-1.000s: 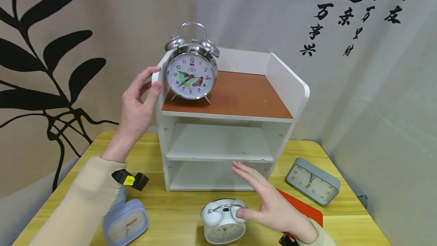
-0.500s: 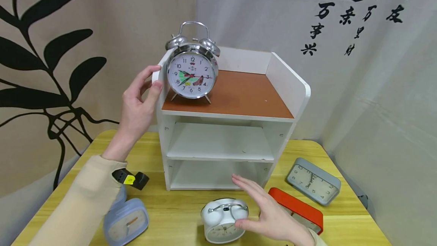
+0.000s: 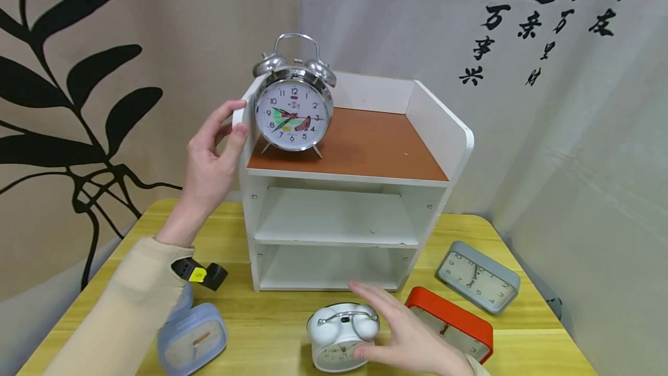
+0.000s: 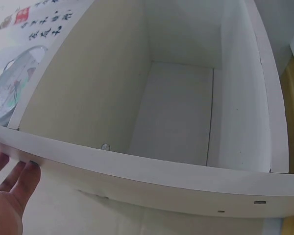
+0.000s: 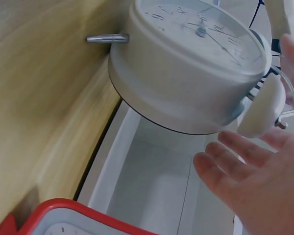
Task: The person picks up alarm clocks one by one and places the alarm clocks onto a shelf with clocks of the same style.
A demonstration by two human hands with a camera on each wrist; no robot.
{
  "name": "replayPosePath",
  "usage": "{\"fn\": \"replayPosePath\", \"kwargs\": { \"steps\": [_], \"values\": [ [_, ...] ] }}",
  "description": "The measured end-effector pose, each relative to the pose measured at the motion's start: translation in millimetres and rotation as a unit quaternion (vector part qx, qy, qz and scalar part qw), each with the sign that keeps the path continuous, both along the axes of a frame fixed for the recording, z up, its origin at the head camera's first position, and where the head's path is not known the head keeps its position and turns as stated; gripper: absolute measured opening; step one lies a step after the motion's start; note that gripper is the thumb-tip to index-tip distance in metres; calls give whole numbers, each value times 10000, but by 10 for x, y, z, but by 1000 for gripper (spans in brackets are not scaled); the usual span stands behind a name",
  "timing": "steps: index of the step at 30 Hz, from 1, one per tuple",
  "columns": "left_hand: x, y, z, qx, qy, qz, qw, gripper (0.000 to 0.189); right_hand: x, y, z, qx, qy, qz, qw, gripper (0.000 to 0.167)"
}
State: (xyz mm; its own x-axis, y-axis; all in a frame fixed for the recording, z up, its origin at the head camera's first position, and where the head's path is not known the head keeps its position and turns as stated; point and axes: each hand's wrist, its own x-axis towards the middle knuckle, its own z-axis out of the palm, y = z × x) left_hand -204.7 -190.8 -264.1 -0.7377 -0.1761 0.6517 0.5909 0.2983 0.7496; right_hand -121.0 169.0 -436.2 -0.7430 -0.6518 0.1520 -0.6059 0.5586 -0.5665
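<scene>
A white three-level shelf unit (image 3: 334, 217) with a brown top board stands on the wooden table. My left hand (image 3: 211, 158) holds the upper front edge of its left side panel, thumb at the front and fingers along the outside. Just right of that panel, on the top board, a silver twin-bell alarm clock (image 3: 294, 114) stands upright. In front of the shelf sits a white twin-bell alarm clock (image 3: 326, 334) with a metal handle. My right hand (image 3: 404, 341) is beside it, fingers spread and relaxed; in the right wrist view the fingertips (image 5: 210, 169) are near its bells.
A red rectangular clock (image 3: 451, 312) lies right of my right hand, with a grey rectangular clock (image 3: 480, 277) behind it. At the left, a light-blue clock (image 3: 193, 338) is partly covered by my left sleeve (image 3: 120, 306). Curtains (image 3: 574, 149) enclose the back and right.
My right hand has drawn slightly down toward the front of the table beside the white alarm clock, uncovering more of the red clock. The left hand stays on the shelf panel.
</scene>
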Motion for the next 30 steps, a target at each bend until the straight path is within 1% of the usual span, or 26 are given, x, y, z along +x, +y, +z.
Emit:
{"fn": "replayPosePath", "kwargs": {
  "steps": [2, 8, 14, 19, 23, 30],
  "values": [
    [4, 1, 0, 1, -8, -3, 10000, 40, 1, 0, -13, 45, -105, -19, 9999, 93],
    [11, 4, -4, -19, -30, 8, 10000, 41, 4, -4, -46, 113, -237, -95, 9996, 92],
    [12, 1, -12, -25, -24, 17, 10000, 41, -15, -31, -93, 83, -375, -61, 9992, 91],
    [12, -2, -12, -28, -26, -10, 10000, 41, -56, -56, -127, -142, -336, 102, 9993, 88],
    [8, -2, -6, 9, -2, -8, 10000, 41, -79, -69, -144, -368, -391, 253, 9982, 84],
    [4, -2, -5, 25, -2, 18, 10000, 40, -101, -85, -125, -489, -551, 241, 9970, 70]
  ]
}}
